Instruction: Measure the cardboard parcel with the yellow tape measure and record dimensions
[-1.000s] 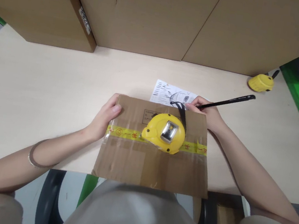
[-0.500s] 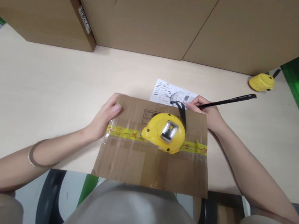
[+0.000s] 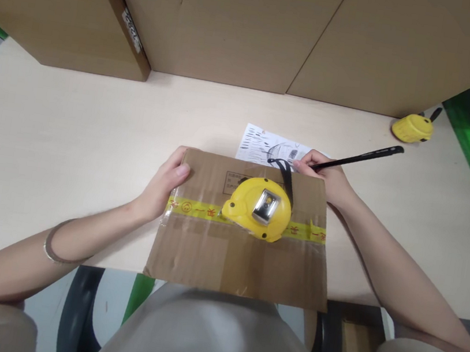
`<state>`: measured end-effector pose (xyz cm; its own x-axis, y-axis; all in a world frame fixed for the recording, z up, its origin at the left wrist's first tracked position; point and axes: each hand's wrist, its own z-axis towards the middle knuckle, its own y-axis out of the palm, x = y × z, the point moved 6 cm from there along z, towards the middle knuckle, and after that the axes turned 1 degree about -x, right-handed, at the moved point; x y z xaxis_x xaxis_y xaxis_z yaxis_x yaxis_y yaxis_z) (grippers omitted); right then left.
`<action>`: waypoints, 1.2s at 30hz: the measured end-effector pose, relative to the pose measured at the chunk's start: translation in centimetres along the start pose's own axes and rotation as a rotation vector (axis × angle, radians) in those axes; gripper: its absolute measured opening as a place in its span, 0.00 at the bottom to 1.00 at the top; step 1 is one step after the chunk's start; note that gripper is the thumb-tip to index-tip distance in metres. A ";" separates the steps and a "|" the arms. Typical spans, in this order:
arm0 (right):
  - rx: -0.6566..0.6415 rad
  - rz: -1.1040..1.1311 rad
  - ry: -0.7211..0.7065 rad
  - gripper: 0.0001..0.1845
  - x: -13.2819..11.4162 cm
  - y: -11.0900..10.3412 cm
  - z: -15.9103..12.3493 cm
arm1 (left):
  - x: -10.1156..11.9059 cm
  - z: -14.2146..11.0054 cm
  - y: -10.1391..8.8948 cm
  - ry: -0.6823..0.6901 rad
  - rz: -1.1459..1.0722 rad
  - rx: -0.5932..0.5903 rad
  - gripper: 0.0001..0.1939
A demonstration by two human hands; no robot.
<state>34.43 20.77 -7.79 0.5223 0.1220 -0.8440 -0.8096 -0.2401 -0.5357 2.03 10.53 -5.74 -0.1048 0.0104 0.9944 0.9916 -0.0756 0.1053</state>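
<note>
My left hand (image 3: pixel 169 178) grips the far left corner of a brown cardboard box (image 3: pixel 198 252), thumb on the top face and the other fingers hidden. A yellow tape measure (image 3: pixel 243 197) with a black wrist strap lies on the box, over its yellow sealing tape (image 3: pixel 189 208). In my right hand (image 3: pixel 327 174), closed at the box's far right corner, is a long black pen (image 3: pixel 362 158) slanting up to the right. Its writing end is hidden by my fingers. Under that hand lies a white sheet of paper (image 3: pixel 254 144) with dark marks, partly covered by the box.
A second yellow tape measure (image 3: pixel 412 128) rests at the table's far right. Large cardboard boxes (image 3: pixel 238 31) line the back, and another carton (image 3: pixel 65 18) with a label stands at the back left. The table's near edge (image 3: pixel 121 265) runs beneath my forearms.
</note>
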 end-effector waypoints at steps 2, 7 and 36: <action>0.000 0.000 0.002 0.18 0.0 0.0 0.0 | 0.0 0.0 0.0 0.000 -0.008 -0.003 0.24; 0.002 -0.003 0.002 0.18 0.1 0.0 0.0 | -0.1 -0.1 -0.1 -0.004 -0.009 -0.001 0.24; -0.001 -0.007 0.012 0.17 0.2 0.0 0.0 | -0.3 -0.1 -0.1 -0.004 -0.004 -0.020 0.23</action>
<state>34.53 20.80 -7.95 0.5312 0.1117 -0.8398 -0.8056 -0.2404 -0.5415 1.98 10.47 -6.05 -0.1083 0.0146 0.9940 0.9894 -0.0957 0.1092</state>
